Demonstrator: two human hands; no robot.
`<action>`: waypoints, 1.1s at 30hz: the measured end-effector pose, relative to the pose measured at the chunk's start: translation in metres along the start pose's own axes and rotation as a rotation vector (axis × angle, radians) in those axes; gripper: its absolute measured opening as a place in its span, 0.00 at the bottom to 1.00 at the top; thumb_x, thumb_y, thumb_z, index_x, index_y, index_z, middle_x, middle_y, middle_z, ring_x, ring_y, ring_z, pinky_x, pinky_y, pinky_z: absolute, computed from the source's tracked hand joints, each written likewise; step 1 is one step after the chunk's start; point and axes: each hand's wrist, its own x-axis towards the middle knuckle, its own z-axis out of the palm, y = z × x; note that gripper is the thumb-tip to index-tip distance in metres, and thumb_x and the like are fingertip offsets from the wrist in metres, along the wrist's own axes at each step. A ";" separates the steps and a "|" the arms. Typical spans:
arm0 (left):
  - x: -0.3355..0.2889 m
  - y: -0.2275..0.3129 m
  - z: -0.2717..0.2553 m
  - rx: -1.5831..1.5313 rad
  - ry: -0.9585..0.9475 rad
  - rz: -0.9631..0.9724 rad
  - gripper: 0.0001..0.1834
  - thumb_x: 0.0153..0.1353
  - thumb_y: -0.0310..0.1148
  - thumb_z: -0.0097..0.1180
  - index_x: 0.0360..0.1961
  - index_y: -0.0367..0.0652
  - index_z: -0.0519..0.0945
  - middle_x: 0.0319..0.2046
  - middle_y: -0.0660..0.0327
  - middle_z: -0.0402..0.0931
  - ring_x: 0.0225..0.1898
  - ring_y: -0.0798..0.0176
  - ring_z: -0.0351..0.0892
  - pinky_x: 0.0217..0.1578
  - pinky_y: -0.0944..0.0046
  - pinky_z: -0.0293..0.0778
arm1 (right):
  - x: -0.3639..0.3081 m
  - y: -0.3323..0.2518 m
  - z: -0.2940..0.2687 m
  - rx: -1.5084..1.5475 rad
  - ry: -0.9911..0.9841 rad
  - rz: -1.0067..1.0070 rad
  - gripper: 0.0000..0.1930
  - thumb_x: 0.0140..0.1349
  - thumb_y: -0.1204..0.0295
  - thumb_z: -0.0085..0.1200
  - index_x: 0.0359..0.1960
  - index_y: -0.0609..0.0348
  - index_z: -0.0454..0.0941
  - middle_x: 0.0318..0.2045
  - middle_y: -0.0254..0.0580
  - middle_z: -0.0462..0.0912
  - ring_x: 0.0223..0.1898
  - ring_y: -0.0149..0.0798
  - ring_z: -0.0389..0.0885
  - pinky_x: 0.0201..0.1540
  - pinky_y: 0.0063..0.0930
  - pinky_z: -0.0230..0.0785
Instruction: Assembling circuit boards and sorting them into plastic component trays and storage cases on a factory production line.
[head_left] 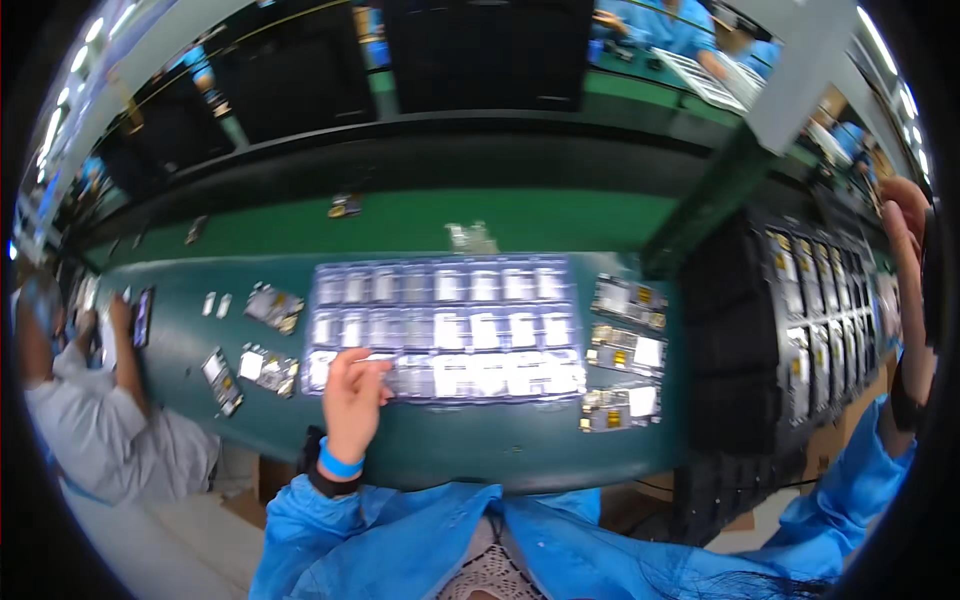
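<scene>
A clear plastic compartment tray (420,402) lies on the green bench, with flat silvery pieces in its three rows. My left hand (352,405), in a blue wristband, is over the tray's near left part. Its fingers are curled together; what they may hold is too small to make out. At the far right my right hand (906,215) is raised beside a stack of black trays (735,340). Its thumb and a finger stand apart, with nothing visible between them, and the picture's rim cuts off part of it. Circuit boards (800,370) fill the slots of the outermost black tray.
Right of the clear tray lie three circuit boards (627,350); more boards (268,370) lie to its left. A small clear bag (470,238) sits behind it. A green post (715,205) rises at the back right. Another person (110,400) sits at the left.
</scene>
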 end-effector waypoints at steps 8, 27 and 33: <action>0.005 -0.039 -0.039 -0.058 -0.026 -0.059 0.11 0.60 0.27 0.47 0.44 0.37 0.66 0.36 0.57 0.77 0.26 0.73 0.72 0.26 0.75 0.69 | 0.043 -0.263 0.303 0.340 -0.848 -0.253 0.11 0.48 0.65 0.57 0.27 0.61 0.80 0.24 0.47 0.81 0.28 0.44 0.80 0.35 0.30 0.70; -0.001 -0.047 -0.040 -0.189 -0.126 -0.009 0.11 0.58 0.25 0.50 0.43 0.36 0.70 0.37 0.59 0.76 0.39 0.70 0.76 0.37 0.72 0.72 | 0.032 -0.243 0.626 0.340 -0.958 -0.135 0.27 0.46 0.61 0.62 0.46 0.64 0.73 0.47 0.55 0.74 0.50 0.50 0.72 0.52 0.35 0.63; -0.001 -0.027 -0.055 -0.407 -0.011 -0.063 0.10 0.61 0.26 0.46 0.44 0.36 0.68 0.37 0.57 0.76 0.32 0.70 0.75 0.34 0.70 0.73 | 0.022 -0.298 0.437 0.693 -0.759 -0.023 0.10 0.52 0.72 0.56 0.32 0.65 0.72 0.25 0.41 0.75 0.26 0.34 0.76 0.26 0.28 0.70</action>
